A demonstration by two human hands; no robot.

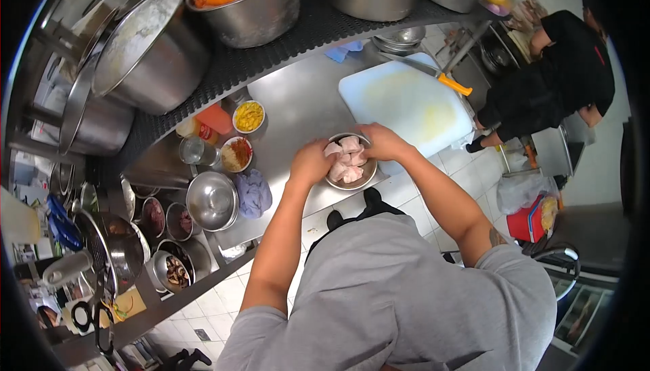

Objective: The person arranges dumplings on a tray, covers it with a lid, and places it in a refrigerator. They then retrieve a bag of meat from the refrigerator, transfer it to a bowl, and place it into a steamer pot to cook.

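A small metal bowl [367, 175] of pale pink raw meat chunks [348, 158] is in front of me at the near edge of the steel counter. My left hand [313, 161] is closed on its left rim, with the fingertips close to the meat. At the upper right rim, my right hand [380, 142] grips the same bowl, its fingers partly hidden. Just beyond my right hand lies a white cutting board [406, 100] with yellowish stains. A yellow-handled knife [453, 84] rests across the board's far right edge.
Left on the counter are stacked metal bowls [212, 200], a purple-grey cloth [253, 193], a bowl of chopped yellow food [248, 116] and a glass [196, 150]. Overhead, a shelf [271, 49] carries large pots. A co-worker in black [548, 86] stands at right.
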